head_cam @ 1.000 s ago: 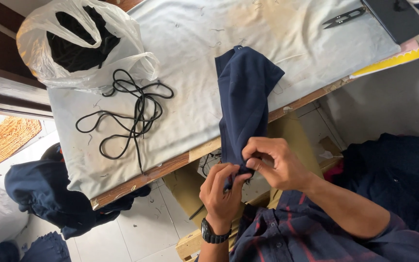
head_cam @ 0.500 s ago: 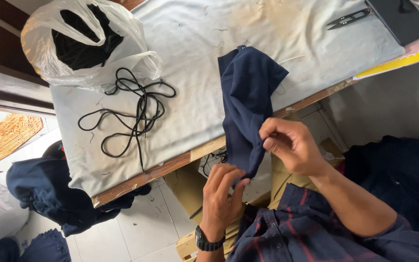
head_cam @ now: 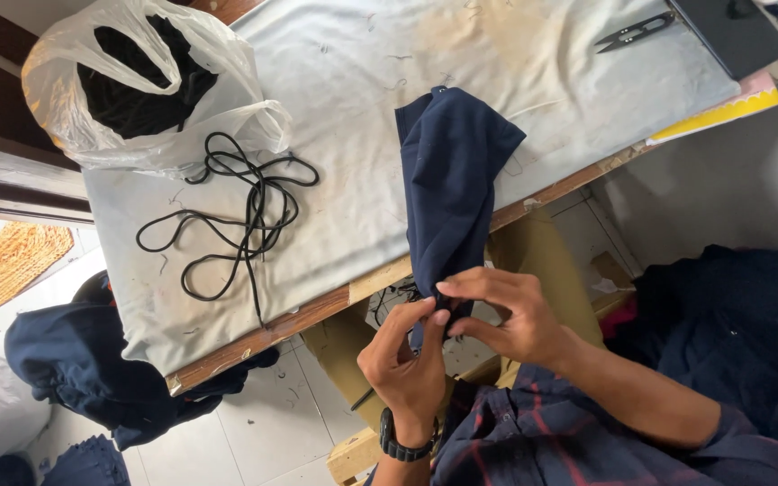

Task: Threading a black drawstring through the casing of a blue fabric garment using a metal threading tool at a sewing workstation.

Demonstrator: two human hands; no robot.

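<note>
A navy blue garment lies partly on the cloth-covered table and hangs over its front edge toward me. My left hand, with a dark watch on the wrist, pinches the garment's lower end from below. My right hand grips the same end from the right, its fingers meeting the left hand's fingertips. The very tip of the cloth is hidden between the two hands.
A tangled black cord lies on the table beside a clear plastic bag of dark material. Thread snips and a black flat object sit at the far right. Navy cloth piles lie on the floor at left and right.
My right hand came down from the garment's edge to meet my left hand at its lower end. The garment's hanging part has been drawn tighter between the fingers.
</note>
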